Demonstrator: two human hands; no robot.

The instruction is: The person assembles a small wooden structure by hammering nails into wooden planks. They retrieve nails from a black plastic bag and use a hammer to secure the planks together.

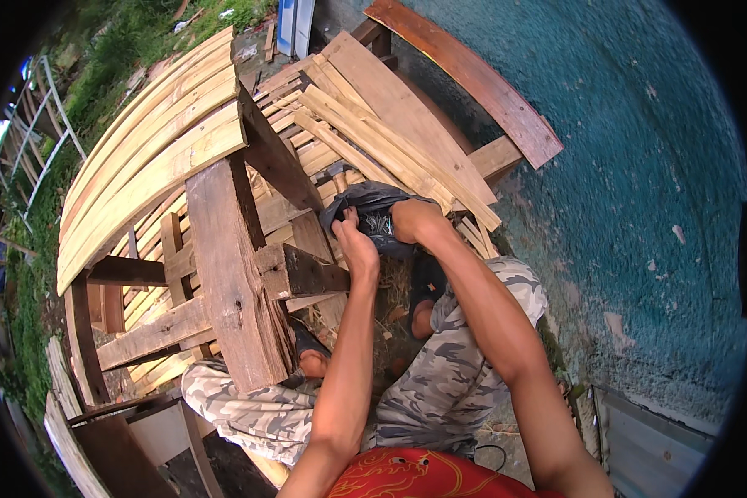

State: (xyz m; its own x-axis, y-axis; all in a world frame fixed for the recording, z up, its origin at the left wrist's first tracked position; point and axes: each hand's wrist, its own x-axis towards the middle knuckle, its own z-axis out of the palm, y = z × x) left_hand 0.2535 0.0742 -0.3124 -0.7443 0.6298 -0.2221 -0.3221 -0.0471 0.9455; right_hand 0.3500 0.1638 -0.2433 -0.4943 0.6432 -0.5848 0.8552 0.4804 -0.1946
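Observation:
A dark plastic bag [373, 212] lies crumpled on the wooden slats in front of me. My left hand [355, 247] grips its lower left edge, fingers closed on the plastic. My right hand [413, 220] presses into the bag's right side and holds it there. What is inside the bag is hidden. Both forearms come up from the lower edge over my knees in camouflage trousers [448, 365].
A heavy dark timber trestle [232, 274] stands left of my hands. A curved stack of pale planks [153, 137] arcs over it. Loose slats [390, 124] lean toward a teal wall [639, 166]. A reddish curved board [473, 75] rests at the top.

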